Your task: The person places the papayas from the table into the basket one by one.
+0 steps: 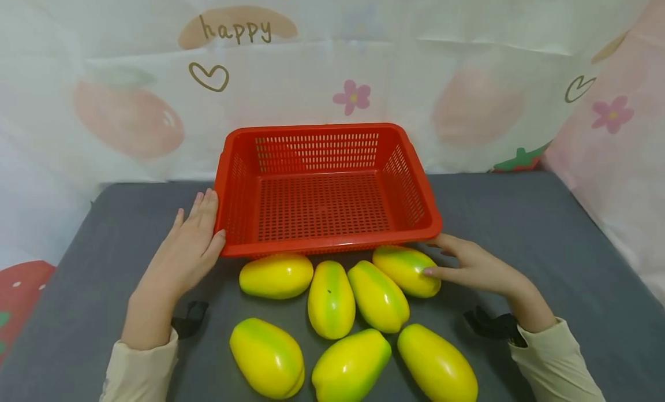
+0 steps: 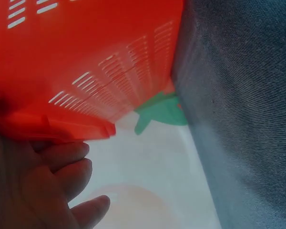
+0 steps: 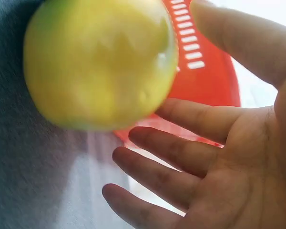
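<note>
An empty red slotted basket (image 1: 322, 247) stands on the grey table (image 1: 519, 229). My left hand (image 1: 213, 214) lies flat against its left wall, fingers straight and thumb at the front-left corner; in the left wrist view the fingers (image 2: 62, 157) sit under the basket's rim (image 2: 76, 129). My right hand (image 1: 435, 255) reaches to the front-right corner, its thumb touching the rightmost yellow-green fruit (image 1: 402, 269). In the right wrist view that fruit (image 3: 100, 62) lies just past the spread fingers (image 3: 181, 152), with nothing gripped.
Several more yellow-green fruits (image 1: 332, 298) lie in two rows in front of the basket, between my arms. A printed cloth backdrop (image 1: 332, 73) hangs behind the table and along the right side (image 1: 613, 177). Bare grey surface (image 1: 561, 286) extends to both sides.
</note>
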`<state>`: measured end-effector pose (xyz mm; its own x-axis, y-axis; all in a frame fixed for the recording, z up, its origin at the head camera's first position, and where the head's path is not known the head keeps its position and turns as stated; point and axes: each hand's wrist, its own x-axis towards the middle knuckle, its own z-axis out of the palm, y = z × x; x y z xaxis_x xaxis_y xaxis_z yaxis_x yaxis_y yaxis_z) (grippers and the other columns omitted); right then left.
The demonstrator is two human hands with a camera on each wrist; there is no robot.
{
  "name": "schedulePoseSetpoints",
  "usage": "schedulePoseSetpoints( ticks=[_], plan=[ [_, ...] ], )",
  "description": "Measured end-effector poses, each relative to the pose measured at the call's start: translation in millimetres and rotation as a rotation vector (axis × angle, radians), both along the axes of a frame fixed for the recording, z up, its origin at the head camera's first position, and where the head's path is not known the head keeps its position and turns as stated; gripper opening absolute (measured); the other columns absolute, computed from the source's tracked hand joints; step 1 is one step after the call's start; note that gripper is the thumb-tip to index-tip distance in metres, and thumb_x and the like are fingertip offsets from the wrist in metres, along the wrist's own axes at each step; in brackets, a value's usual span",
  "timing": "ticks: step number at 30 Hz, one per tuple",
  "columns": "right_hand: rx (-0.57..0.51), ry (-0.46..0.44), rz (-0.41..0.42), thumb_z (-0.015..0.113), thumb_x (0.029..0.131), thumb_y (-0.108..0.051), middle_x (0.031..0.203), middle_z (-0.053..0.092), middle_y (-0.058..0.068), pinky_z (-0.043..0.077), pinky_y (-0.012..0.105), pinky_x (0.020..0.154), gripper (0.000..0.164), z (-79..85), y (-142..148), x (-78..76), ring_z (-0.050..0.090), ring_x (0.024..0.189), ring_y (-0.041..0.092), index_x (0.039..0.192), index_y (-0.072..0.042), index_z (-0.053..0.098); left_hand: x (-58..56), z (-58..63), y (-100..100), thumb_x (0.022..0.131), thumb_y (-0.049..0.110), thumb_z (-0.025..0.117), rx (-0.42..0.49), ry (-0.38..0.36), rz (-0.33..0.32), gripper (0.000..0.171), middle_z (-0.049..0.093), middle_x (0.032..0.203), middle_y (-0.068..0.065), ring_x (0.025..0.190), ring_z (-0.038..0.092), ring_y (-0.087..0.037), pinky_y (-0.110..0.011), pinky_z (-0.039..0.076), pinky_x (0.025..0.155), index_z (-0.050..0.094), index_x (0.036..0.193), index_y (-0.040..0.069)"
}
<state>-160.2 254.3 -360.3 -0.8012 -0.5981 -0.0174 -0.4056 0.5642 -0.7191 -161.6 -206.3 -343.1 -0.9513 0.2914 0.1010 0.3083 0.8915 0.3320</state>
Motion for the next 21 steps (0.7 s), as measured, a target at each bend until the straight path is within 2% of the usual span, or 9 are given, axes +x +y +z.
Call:
schedulePoseSetpoints(
  ticks=[7, 13, 21],
  plan=[
    [-0.029, -0.017, 0.027, 0.067, 0.088, -0.021, 0.134, 0.05, 0.015, 0.044, 0.053, 0.094, 0.06, -7.9, -7.4, -0.5, 0.049, 0.12, 0.034, 0.139, -0.003, 0.042, -1.4, 0.7, 0.1, 0.099, 0.022, 0.034, 0.013, -0.012, -0.007, 0.065, 0.008, 0.154, -0.025, 0.141, 0.006, -0.039, -0.058, 0.003, 0.111, 0.002, 0.148, -0.006],
    [-0.024, -0.079, 0.019, 0.069, 0.086, -0.024, 0.134, 0.049, 0.019, 0.05, 0.045, 0.087, 0.065, -9.9, -12.0, -1.6, 0.053, 0.114, 0.035, 0.14, -0.001, 0.04, -0.6, 1.9, 0.8, 0.099, 0.021, 0.034, 0.015, -0.008, -0.004, 0.064, 0.009, 0.153, -0.025, 0.141, 0.007, -0.04, -0.059, 0.006, 0.11, 0.003, 0.148, -0.007],
    [-0.01, -0.146, 0.016, 0.069, 0.086, -0.025, 0.134, 0.05, 0.012, 0.048, 0.042, 0.09, 0.063, -8.8, 0.0, -4.9, 0.052, 0.115, 0.028, 0.14, -0.006, 0.041, 1.3, -2.4, 2.5, 0.098, 0.021, 0.036, 0.027, 0.036, 0.005, 0.065, 0.008, 0.154, -0.024, 0.142, 0.006, -0.037, -0.058, 0.005, 0.111, 0.005, 0.148, -0.006]
  ],
)
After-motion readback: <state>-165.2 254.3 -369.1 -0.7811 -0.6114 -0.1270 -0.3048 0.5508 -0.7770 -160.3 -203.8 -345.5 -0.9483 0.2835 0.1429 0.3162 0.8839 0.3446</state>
